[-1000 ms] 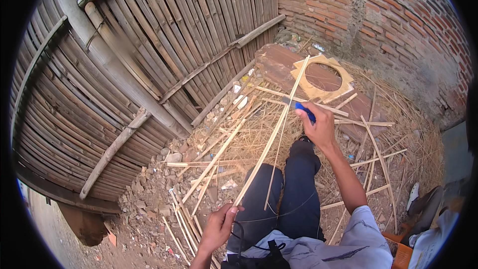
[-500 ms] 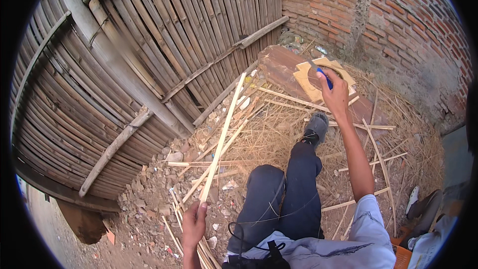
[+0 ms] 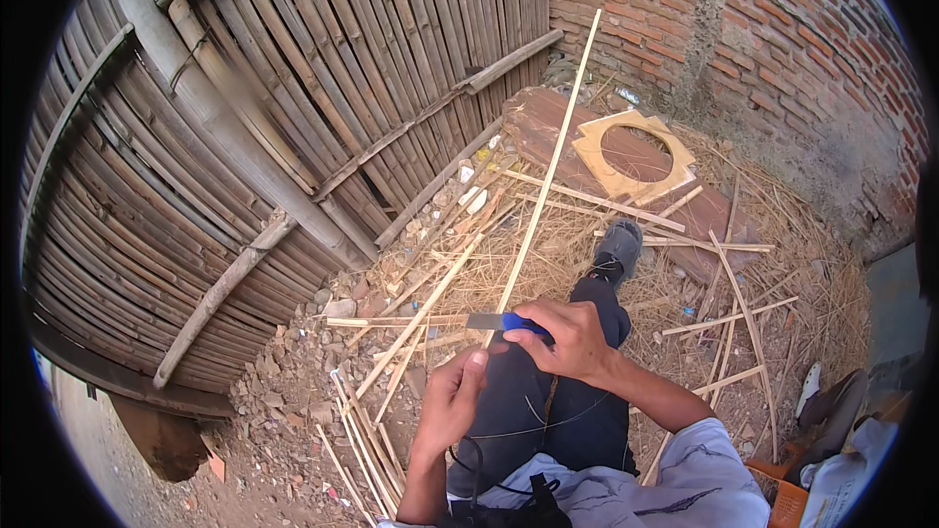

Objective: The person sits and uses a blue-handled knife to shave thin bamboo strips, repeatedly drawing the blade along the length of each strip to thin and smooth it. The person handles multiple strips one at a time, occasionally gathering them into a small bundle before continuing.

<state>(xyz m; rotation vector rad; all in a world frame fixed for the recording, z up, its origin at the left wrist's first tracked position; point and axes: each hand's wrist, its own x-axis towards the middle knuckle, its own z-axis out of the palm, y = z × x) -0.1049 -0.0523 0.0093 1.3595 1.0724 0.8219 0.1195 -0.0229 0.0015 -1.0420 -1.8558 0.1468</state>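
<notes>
A long thin bamboo strip point(image 3: 548, 171) rises from my lap toward the brick wall. My left hand point(image 3: 450, 401) pinches its near end just above my knee. My right hand point(image 3: 567, 337) is closed on a knife with a blue handle point(image 3: 526, 324), whose grey blade point(image 3: 484, 321) points left and lies against the strip close to my left fingers. My leg in dark trousers point(image 3: 548, 411) stretches forward to a grey shoe point(image 3: 618, 249).
A curved bamboo fence point(image 3: 245, 137) fills the left side. A brick wall point(image 3: 743, 49) stands at the back. A wooden board point(image 3: 548, 122) carries a plywood frame with a round hole point(image 3: 636, 152). Loose bamboo strips point(image 3: 411, 318), shavings and rubble point(image 3: 293, 391) cover the ground.
My right hand has drawn the knife back from the far end of the strip to my lap. My left hand has shifted right and up. The strip now points at the brick wall.
</notes>
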